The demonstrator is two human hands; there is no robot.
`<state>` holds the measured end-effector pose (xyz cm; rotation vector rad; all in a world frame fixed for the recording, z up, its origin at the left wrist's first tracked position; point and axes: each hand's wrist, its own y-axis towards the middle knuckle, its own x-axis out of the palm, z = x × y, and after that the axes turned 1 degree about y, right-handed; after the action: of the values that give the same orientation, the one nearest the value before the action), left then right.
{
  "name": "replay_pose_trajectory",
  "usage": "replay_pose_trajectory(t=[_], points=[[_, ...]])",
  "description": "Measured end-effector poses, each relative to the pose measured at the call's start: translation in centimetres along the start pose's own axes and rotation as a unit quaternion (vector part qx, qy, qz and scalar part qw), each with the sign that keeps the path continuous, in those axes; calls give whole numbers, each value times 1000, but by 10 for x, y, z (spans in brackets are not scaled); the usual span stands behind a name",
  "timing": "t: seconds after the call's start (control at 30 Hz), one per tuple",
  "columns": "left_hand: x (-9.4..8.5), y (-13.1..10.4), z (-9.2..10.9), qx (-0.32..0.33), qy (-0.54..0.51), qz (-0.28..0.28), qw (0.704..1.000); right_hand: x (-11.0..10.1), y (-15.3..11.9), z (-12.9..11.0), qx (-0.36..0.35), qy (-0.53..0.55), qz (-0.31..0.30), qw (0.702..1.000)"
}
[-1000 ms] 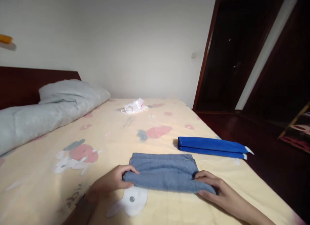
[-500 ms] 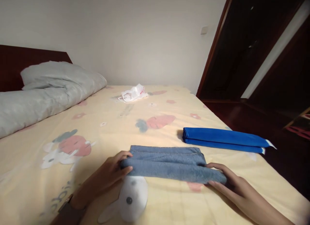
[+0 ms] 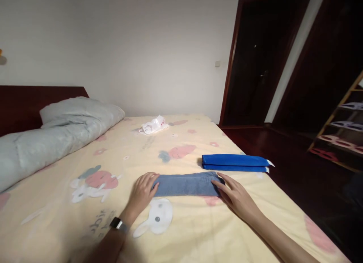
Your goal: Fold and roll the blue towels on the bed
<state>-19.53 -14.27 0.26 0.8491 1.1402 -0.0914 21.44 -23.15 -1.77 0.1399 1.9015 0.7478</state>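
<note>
A folded blue-grey cloth (image 3: 184, 185) lies as a narrow flat strip on the bed in front of me. My left hand (image 3: 145, 188) grips its left end, fingers at the far corner and thumb on the near side. At the opposite end, my right hand (image 3: 231, 192) has its fingers curved around the edge, partly over the top. The tips tucked under or behind the cloth are hidden. Just beyond, to the right, rests a folded bright blue cloth (image 3: 234, 162) with white tags at its right end; neither hand touches it.
A patterned yellow sheet (image 3: 195, 232) covers the bed, whose right edge drops to a dark floor. A grey quilt (image 3: 70, 123) is bunched at the left by the headboard (image 3: 42, 95). Farther back lies a white plastic bag (image 3: 154, 125). A shoe rack (image 3: 337, 115) stands at far right.
The far hemmed section of the blue-grey cloth is now covered by the folded-over strip, leaving one narrow band. Both hands stay at its ends. My view has tilted up and shifted right.
</note>
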Motion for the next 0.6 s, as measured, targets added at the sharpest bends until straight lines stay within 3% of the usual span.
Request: replay_pose_trajectory(t=[0.1, 0.17, 0.37, 0.5, 0.6], points=[[-9, -2, 14, 107, 2, -87, 990, -2, 5, -7, -67, -21, -61, 996], [-12, -2, 19, 110, -1, -140, 984, -3, 10, -9, -52, -10, -88, 995], [-25, 20, 9, 46, -51, -228, 971, -8, 38, 1, 6, 63, -140, 988], [-31, 40, -7, -20, -181, -265, 947, -12, 55, 11, 48, 129, -159, 978], [-22, 49, -21, -100, -266, -267, 921, -10, 63, 21, 94, 215, -154, 960]])
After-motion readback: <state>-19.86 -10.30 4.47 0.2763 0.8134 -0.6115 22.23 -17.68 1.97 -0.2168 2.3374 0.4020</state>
